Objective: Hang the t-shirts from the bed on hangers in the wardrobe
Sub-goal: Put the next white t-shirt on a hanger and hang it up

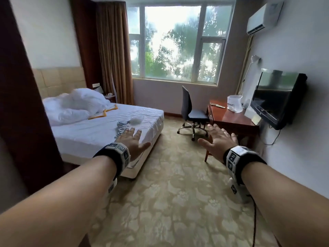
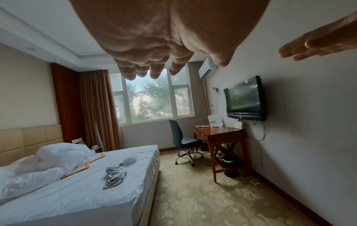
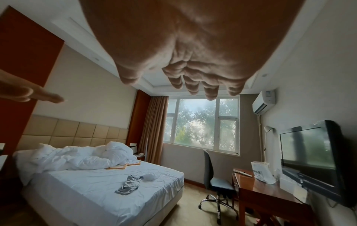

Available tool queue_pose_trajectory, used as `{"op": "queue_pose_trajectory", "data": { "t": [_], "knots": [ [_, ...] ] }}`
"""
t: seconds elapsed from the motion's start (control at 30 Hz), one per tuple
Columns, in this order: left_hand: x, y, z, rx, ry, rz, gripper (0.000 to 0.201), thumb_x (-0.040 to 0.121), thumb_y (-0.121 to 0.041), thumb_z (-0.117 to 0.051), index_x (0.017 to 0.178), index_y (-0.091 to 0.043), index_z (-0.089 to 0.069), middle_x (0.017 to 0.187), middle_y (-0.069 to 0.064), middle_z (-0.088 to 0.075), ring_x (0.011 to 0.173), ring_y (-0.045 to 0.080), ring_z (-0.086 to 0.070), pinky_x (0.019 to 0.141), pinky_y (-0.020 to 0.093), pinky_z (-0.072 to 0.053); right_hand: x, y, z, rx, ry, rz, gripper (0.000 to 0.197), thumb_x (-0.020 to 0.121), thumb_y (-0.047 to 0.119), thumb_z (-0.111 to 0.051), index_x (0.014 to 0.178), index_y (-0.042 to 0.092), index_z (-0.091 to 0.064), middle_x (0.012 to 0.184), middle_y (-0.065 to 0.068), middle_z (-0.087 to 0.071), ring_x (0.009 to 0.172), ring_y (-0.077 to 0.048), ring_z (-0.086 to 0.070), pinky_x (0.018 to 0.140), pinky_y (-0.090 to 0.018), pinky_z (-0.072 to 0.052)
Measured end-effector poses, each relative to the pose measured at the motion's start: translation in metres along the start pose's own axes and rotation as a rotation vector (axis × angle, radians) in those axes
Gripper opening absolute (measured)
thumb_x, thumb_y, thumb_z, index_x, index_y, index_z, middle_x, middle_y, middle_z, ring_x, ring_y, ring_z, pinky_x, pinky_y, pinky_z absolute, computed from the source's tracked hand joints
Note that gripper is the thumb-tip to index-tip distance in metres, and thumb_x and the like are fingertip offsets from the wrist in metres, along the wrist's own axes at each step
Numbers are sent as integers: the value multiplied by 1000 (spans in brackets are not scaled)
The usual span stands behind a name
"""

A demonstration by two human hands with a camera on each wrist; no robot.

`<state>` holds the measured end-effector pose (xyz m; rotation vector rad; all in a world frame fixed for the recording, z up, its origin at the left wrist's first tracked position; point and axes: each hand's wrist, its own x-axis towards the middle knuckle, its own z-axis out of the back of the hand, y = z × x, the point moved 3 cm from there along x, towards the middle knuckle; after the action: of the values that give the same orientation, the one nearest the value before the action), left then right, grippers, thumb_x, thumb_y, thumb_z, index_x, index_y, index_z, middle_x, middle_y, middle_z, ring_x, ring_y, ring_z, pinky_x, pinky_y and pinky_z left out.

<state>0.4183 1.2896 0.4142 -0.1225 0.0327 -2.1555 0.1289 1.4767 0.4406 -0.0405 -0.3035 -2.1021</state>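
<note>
A crumpled grey t-shirt (image 1: pixel 121 128) lies on the white bed (image 1: pixel 99 132), seen also in the left wrist view as the grey t-shirt (image 2: pixel 114 175) and in the right wrist view (image 3: pixel 128 184). Beside it sits a bunched white t-shirt (image 1: pixel 136 120) (image 2: pixel 130 159) (image 3: pixel 151 176). Wooden hangers (image 1: pixel 103 113) (image 2: pixel 83 166) (image 3: pixel 123 165) lie by the rumpled duvet. My left hand (image 1: pixel 131 141) is stretched forward, fingers spread, empty, above the bed's near corner. My right hand (image 1: pixel 219 139) is likewise spread and empty, over the carpet.
A dark wooden panel (image 1: pixel 21 97) rises at my left. An office chair (image 1: pixel 192 113) stands by a wooden desk (image 1: pixel 233 120) with a plastic bag (image 1: pixel 235 103). A television (image 1: pixel 277 100) hangs on the right wall. Patterned carpet (image 1: pixel 178 193) lies between bed and desk.
</note>
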Motion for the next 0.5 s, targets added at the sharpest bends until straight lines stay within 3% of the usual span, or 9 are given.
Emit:
{"op": "queue_pose_trajectory", "data": {
  "t": [0.3,0.5],
  "knots": [
    [158,-2,17,-8,-34,171,90,98,-75,-26,166,-20,-7,173,7,-1,159,25,-2,129,41,-4,228,-6,-23,68,12,152,88,92,78,-38,164,34,-11,173,7,-5,158,-20,-7,126,-51,-2],
    [224,40,-7,1,29,288,91,96,-77,-28,166,-21,-7,173,9,-2,159,28,-3,129,45,-8,320,30,-66,56,134,268,86,95,76,-34,164,33,-4,172,7,-1,159,-21,-7,126,-52,-4]
  ]
}}
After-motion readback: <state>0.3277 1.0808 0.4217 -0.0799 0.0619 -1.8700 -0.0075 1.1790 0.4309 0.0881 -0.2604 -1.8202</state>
